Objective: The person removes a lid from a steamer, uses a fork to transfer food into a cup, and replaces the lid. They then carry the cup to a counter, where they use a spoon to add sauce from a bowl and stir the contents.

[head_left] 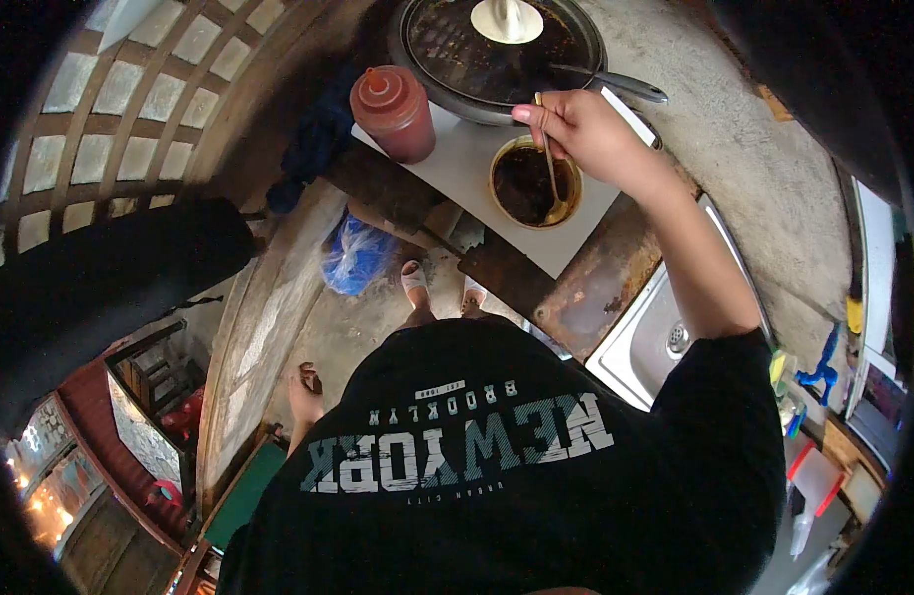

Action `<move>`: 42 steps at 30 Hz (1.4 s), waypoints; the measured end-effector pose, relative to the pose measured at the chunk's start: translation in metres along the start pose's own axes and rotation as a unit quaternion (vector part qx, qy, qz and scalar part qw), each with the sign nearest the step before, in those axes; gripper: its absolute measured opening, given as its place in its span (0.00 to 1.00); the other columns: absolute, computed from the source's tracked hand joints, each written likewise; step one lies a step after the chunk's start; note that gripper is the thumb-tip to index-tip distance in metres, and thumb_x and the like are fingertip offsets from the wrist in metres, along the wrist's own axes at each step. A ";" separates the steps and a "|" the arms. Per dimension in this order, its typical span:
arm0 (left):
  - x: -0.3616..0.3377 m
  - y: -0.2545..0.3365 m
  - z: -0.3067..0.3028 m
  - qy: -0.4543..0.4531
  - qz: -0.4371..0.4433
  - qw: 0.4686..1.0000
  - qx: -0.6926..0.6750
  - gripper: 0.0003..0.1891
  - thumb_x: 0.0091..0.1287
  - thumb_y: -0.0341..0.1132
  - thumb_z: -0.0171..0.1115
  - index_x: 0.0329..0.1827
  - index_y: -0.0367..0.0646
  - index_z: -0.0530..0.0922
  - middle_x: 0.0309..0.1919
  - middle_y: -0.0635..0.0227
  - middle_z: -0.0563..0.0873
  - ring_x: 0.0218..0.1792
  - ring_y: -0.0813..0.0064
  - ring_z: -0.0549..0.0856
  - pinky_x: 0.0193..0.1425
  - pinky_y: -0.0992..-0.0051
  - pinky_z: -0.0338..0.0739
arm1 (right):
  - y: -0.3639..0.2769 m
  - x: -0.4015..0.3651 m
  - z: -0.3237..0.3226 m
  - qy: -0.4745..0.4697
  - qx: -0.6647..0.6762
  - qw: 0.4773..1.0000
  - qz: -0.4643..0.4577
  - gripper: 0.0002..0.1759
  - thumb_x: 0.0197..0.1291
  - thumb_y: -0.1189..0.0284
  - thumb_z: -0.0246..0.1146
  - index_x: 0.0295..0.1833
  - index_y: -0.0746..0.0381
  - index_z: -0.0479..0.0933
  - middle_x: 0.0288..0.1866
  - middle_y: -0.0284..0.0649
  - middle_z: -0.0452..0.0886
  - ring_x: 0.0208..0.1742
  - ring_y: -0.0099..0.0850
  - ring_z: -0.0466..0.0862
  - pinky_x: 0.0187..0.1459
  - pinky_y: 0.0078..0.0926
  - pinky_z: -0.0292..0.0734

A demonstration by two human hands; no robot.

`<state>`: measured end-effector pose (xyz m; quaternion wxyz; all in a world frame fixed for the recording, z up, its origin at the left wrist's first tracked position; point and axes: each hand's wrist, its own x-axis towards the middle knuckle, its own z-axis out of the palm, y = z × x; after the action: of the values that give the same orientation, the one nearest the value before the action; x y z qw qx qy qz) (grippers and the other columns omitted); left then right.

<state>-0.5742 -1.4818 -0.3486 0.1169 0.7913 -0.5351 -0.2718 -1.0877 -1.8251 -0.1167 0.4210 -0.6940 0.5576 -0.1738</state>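
Note:
My right hand (573, 134) is closed on the handle of a gold-coloured spoon (549, 164), thumb and fingers pinching its upper end. The spoon's bowl dips into a small round tub (494, 188) of dark brown sauce (524, 186) and rests near the right inner wall. Under the tub lies a white board (561, 248). To its left, a squeeze bottle (393, 114) with a red nozzle holds reddish sauce. My left hand (305, 392) hangs low by my left side, away from the table; its fingers look loosely bent and apart, with nothing visible in them.
Behind the tub sits a wide dark pan with a glass lid (457, 59), a handled utensil (626, 86) at its right edge. A steel sink (660, 317) is to the right. A blue plastic bag (358, 255) lies on the floor; a lattice wall (120, 94) stands left.

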 end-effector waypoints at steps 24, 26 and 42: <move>0.012 0.027 -0.008 -0.007 0.041 0.998 0.039 0.17 0.57 0.23 0.59 0.51 0.42 0.75 0.37 0.59 0.83 0.42 0.59 0.82 0.47 0.65 0.74 | 0.030 -0.073 0.000 0.163 0.162 0.968 -0.097 0.13 0.69 0.68 0.57 0.38 0.67 0.78 0.31 0.36 0.81 0.31 0.22 0.79 0.37 0.19 0.76; 0.011 0.020 -0.007 -0.003 0.042 0.998 0.039 0.17 0.57 0.23 0.59 0.51 0.42 0.75 0.37 0.59 0.83 0.42 0.59 0.82 0.47 0.65 0.75 | 0.032 -0.076 -0.003 0.148 0.171 0.968 -0.108 0.11 0.68 0.70 0.57 0.41 0.68 0.79 0.35 0.37 0.83 0.33 0.23 0.80 0.40 0.21 0.77; -0.006 0.026 -0.017 -0.037 -0.034 0.997 0.064 0.15 0.59 0.27 0.60 0.50 0.42 0.75 0.39 0.57 0.83 0.44 0.57 0.82 0.47 0.64 0.75 | 0.074 -0.109 0.018 0.089 0.345 0.931 -0.087 0.09 0.67 0.77 0.56 0.47 0.68 0.80 0.42 0.39 0.82 0.41 0.26 0.82 0.46 0.23 0.75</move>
<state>-0.5863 -1.4889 -0.3205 0.0367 0.8040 -0.5283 -0.2703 -1.1556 -1.7195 -0.1598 0.5666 -0.5335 0.4361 -0.4518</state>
